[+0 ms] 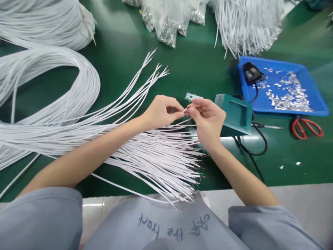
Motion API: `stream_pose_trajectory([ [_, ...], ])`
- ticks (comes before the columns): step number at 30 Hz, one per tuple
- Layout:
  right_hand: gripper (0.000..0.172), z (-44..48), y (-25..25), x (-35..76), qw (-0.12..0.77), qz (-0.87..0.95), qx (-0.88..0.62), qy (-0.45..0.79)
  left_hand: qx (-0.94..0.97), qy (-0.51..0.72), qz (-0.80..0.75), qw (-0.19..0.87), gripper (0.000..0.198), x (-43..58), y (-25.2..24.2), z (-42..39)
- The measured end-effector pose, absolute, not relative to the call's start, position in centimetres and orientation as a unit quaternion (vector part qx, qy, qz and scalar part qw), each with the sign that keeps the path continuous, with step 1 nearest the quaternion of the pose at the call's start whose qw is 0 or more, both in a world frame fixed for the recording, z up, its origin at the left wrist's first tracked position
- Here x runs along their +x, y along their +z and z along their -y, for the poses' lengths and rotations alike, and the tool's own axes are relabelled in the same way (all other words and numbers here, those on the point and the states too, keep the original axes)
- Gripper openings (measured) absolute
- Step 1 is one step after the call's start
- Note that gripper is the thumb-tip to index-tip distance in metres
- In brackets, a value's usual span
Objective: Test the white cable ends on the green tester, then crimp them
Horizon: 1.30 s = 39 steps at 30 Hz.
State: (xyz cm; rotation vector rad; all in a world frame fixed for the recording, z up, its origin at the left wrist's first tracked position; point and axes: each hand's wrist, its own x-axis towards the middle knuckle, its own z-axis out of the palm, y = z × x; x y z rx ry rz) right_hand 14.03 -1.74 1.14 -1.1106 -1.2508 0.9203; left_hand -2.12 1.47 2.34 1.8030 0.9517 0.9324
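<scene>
My left hand and my right hand meet fingertip to fingertip above a spread of thin white wires on the green table. Both pinch the end of one white wire between thumb and fingers. Just beyond the fingertips lies a small pale blue and white tool. A teal box-shaped device with a black cable sits directly right of my right hand. The wires fan out with their stripped ends pointing right.
Big coils of white wire fill the left side. A blue tray holds metal bits and a black pedal-like unit. Red-handled scissors lie in front of it. Bags of metal terminals and another wire bundle sit at the back.
</scene>
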Motion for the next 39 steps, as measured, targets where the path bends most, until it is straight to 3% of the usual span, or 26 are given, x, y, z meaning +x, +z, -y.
stream_pose_trajectory([
  [4, 0.016, 1.8, 0.9, 14.2, 0.533, 0.576, -0.509, 0.352, 0.673, 0.370, -0.395, 0.504, 0.010, -2.0, 1.6, -2.0],
  [7, 0.019, 1.8, 1.6, 15.0, 0.456, 0.658, -0.545, 0.248, 0.608, 0.372, -0.416, 0.564, 0.014, -1.9, 0.5, -2.9],
  [11, 0.019, 0.4, 3.5, 16.9, 0.229, 0.774, -0.590, 0.002, 0.614, 0.387, -0.446, 0.524, 0.013, -1.9, -1.1, -4.2],
  [14, 0.018, -1.4, 4.5, 17.8, 0.045, 0.795, -0.605, -0.015, 0.627, 0.394, -0.451, 0.498, 0.006, -1.8, -2.1, -4.8],
  [17, 0.019, -3.0, 4.8, 18.2, -0.045, 0.795, -0.605, -0.003, 0.581, 0.386, -0.461, 0.549, 0.006, -1.8, -2.3, -4.9],
  [21, 0.022, -4.2, 4.9, 18.3, -0.083, 0.784, -0.615, -0.004, 0.548, 0.380, -0.466, 0.582, 0.009, -1.9, -1.6, -4.6],
  [26, 0.022, -4.2, 4.7, 17.8, -0.067, 0.791, -0.608, -0.003, 0.554, 0.365, -0.477, 0.577, 0.017, -1.8, -1.0, -4.6],
  [39, 0.019, -3.5, 4.6, 16.1, -0.069, 0.785, -0.616, 0.008, 0.597, 0.342, -0.485, 0.540, 0.008, -2.0, -1.7, -4.8],
])
